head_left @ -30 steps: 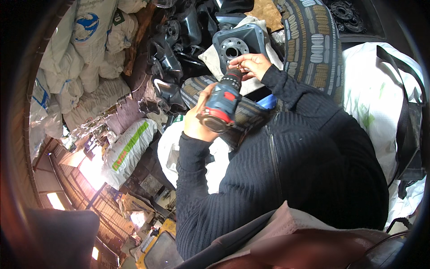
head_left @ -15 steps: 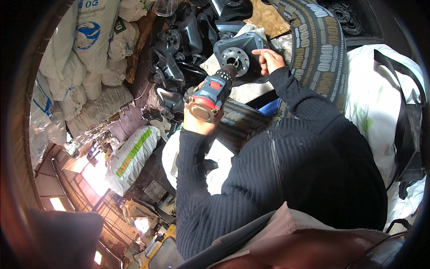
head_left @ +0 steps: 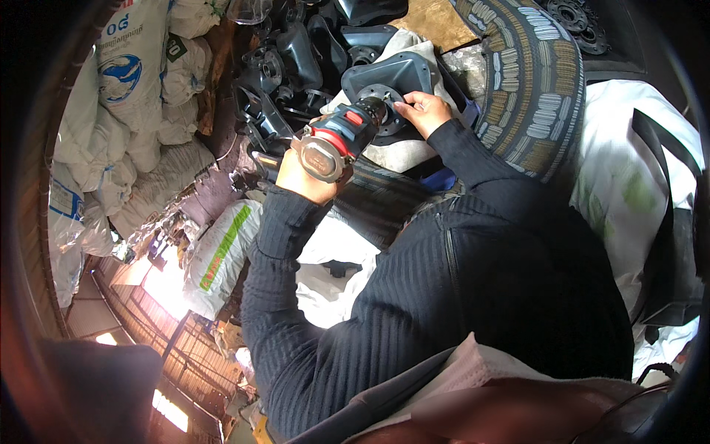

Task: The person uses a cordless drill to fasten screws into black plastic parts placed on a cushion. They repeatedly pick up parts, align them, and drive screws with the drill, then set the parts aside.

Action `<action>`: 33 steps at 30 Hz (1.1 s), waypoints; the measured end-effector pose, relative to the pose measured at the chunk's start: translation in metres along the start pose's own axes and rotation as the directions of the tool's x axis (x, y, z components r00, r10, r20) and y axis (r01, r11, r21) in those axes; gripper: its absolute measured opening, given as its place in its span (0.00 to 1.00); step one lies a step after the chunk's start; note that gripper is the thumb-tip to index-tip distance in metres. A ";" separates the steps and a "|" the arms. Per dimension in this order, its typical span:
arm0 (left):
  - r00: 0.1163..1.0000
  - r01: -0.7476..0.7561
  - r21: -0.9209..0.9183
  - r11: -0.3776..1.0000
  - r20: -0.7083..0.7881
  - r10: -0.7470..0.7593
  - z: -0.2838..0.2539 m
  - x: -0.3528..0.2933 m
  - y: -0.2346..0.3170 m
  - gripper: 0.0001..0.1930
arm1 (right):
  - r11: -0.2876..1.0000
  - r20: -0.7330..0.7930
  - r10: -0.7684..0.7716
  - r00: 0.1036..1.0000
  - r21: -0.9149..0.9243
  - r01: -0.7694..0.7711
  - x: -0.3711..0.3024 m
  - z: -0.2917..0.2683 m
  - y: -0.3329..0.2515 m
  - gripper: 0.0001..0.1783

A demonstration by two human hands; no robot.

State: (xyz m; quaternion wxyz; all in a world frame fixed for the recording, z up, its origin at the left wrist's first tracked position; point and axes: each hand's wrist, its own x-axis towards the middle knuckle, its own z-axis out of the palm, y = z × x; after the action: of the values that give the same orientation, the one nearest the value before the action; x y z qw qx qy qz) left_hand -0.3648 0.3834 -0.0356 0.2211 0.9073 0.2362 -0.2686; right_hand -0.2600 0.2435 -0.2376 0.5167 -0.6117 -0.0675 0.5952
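- The left hand (head_left: 307, 177) is wrapped firmly round a blue and red drill (head_left: 344, 133), whose nose (head_left: 375, 109) points up and away from that grip, toward the right hand.
- The right hand (head_left: 427, 112) is just beside the drill's tip, thumb and finger close together; from where I stand I cannot tell whether they pinch something small.
- Just beyond the drill's nose sits the dark metal housing (head_left: 405, 70), its round plate (head_left: 393, 127) facing the person and partly hidden by the drill. A white cloth (head_left: 399, 157) lies under it, below the right hand.
- As for progress, I'd judge the drill is at the plate and being lined up. Whether the tip is seated, or any fastening is finished, doesn't show, so I'd count the work at this spot as unfinished.
- Beyond and left of the drill lie more dark metal parts (head_left: 299, 59), crowded together; I can't tell which have been worked on.
- Right of the right hand, a thick patterned roll (head_left: 529, 81) curves close by, limiting sideways swing.
- Below the left grip, toward the body, is a white bag (head_left: 336, 244). The freest room seems to be back toward the chest, over that bag.
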 end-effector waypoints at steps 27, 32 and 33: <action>0.937 0.178 -0.470 0.865 -0.188 -0.294 0.086 -0.038 -0.014 0.31 | 0.988 0.006 -0.140 0.990 -0.061 0.140 0.006 0.006 0.010 0.14; 0.895 0.136 -0.658 0.740 -0.239 -0.377 0.086 -0.119 0.077 0.42 | 0.986 -0.027 -0.132 0.991 0.100 0.134 0.013 -0.010 -0.003 0.14; 0.888 0.230 -0.619 0.751 -0.182 -0.422 0.101 -0.134 0.085 0.41 | 0.981 -0.014 -0.144 0.990 0.129 0.144 0.011 -0.013 -0.010 0.15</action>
State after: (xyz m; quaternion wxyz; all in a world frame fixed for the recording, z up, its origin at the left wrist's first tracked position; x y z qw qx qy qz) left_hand -0.4568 0.2210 -0.0091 0.3966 0.7698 0.4949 -0.0720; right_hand -0.2408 0.2485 -0.2410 0.5973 -0.5716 -0.0716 0.5581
